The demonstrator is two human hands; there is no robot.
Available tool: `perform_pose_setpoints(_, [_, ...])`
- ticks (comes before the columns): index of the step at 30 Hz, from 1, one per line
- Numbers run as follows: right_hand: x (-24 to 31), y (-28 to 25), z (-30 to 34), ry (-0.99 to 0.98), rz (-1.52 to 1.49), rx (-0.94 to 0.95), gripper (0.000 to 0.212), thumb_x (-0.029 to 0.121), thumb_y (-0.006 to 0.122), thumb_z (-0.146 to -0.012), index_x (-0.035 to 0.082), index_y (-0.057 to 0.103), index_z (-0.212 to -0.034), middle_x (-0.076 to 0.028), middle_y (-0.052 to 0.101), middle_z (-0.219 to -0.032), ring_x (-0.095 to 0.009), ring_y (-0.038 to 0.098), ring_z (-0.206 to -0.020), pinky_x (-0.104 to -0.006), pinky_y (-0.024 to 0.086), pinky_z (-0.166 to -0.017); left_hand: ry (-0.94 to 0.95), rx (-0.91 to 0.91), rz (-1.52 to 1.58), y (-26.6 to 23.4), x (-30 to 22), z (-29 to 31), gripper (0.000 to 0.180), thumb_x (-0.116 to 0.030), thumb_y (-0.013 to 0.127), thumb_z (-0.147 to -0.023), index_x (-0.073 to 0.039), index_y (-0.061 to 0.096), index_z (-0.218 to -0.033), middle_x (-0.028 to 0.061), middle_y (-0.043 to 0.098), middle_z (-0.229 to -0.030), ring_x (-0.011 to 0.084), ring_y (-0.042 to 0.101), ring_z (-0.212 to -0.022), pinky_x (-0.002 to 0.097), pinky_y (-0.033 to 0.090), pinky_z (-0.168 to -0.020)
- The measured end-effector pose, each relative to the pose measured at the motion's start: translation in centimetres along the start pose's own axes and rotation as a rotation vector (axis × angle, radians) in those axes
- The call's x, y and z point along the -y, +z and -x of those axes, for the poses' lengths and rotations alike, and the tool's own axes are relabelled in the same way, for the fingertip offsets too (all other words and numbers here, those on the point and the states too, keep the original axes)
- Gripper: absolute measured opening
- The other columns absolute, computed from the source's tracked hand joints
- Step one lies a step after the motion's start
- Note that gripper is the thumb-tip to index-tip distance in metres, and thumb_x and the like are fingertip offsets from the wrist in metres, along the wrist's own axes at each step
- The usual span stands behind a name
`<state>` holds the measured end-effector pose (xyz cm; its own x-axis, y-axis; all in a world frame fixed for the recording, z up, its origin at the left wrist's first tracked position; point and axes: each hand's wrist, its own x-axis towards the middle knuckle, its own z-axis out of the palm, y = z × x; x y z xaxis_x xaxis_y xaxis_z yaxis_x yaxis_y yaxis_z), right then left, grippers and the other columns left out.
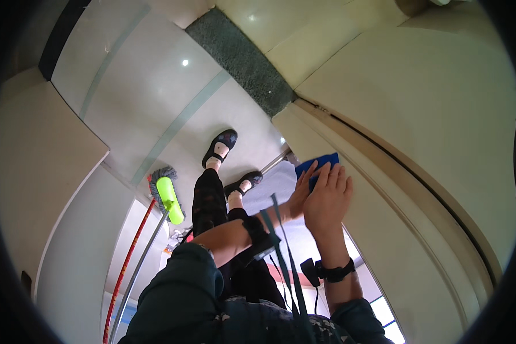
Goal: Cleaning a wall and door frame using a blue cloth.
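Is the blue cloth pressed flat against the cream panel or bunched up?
Flat: the blue cloth lies against the cream panel under the right hand; left hand touches its edge.

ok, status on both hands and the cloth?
Both hands flat on the blue cloth: right hand on top, left hand beside it. Cloth pressed to the cream door-frame edge. Green-headed mop stands to the left, well apart.

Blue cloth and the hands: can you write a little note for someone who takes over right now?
Right hand: flat on the blue cloth, pressing it against the cream door frame.
Left hand: beside it, touching the cloth's lower edge.
Green-headed mop leans to the left, near the feet, untouched.
Done: cloth is on the frame's edge. How much is wiped cannot be told.
Left: probably the rest of the frame.
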<state>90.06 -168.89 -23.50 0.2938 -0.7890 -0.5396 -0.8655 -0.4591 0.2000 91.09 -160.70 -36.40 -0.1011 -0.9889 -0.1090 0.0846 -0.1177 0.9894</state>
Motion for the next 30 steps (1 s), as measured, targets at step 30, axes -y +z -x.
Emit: perform_pose_setpoints(30, [-4.7, -19.1, 26.4, -0.344, 0.124, -0.61, 0.055, 0.021, 0.058, -0.085, -0.004, 0.054, -0.134, -0.028, 0.056, -0.134, -0.039, 0.05, -0.13, -0.0484, 0.033, -0.112, -0.188, -0.254, 0.674, 4.4, -23.0, 5.9, 0.076, -0.047, 0.046, -0.101, -0.011, 0.016, -0.161, 0.0169, 0.01, -0.167, 0.044, 0.0, -0.153, 0.062, 0.002, -0.118])
